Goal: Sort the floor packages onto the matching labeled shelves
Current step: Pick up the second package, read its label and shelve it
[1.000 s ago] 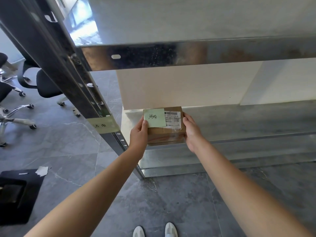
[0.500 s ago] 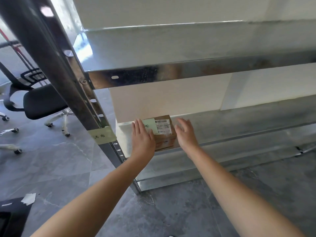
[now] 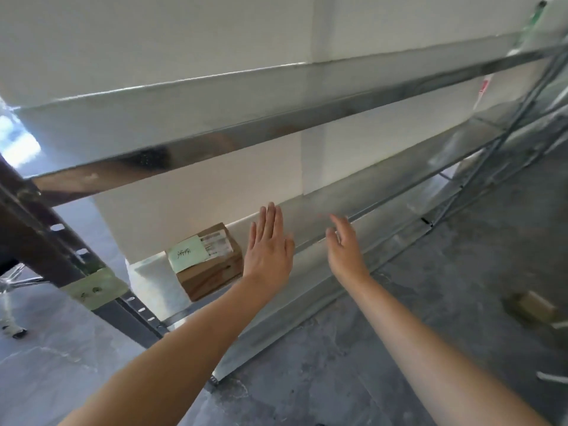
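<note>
Box [image 3: 205,259] set at the left end of the lower shelf [image 3: 384,192], at its front edge.
Both hands, left hand [image 3: 269,245] and right hand [image 3: 345,245], are spread empty; since earlier they have been lifted off it; open shelf stretches rightward.

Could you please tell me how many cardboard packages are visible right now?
2: one labelled cardboard box on the lower shelf at its left end, one blurred package on the floor at right. Others may lie outside the view.

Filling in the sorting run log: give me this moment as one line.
phase: release done | cardboard package: on lower shelf, green note on top | left hand: open, empty | right hand: open, empty
</note>
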### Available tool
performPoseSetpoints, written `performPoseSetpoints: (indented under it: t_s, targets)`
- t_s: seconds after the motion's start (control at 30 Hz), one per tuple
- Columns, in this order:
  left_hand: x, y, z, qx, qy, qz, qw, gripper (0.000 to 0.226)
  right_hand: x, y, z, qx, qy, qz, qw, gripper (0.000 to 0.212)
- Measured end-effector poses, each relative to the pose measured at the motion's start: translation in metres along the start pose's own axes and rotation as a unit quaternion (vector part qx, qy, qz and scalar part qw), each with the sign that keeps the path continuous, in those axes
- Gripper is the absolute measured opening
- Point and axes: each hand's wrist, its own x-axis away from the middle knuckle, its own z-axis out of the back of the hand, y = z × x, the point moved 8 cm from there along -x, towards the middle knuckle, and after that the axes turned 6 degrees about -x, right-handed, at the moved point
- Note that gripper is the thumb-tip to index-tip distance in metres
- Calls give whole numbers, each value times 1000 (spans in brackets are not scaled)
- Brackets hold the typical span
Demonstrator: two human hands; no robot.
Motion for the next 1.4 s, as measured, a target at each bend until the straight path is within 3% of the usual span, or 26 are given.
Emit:
performPoseSetpoints:
  t_s: [0.27,0.43,0.57,0.83,0.9,1.07,1.4]
  targets:
    - [-19,156,-26,43,-15,-152,987,61,17,34,151,60,122,-7,991,44]
    - [-21,260,-48,31,-17,-231,972,69,39,56,249,132,198,-23,971,45]
    - [-18,348,-72,41,-32,-280,958,62,52,84,327,168,239,-59,955,47]
    - [-5,499,-120,80,-36,-373,924,86,73,144,461,186,278,-136,933,50]
    - [2,526,-134,81,-48,-387,917,91,83,155,486,178,288,-144,930,51]
    - [25,573,-162,75,-98,-411,903,67,109,179,534,170,315,-173,918,51]
    - [36,622,-185,55,-101,-468,876,65,124,195,571,144,348,-193,906,51]
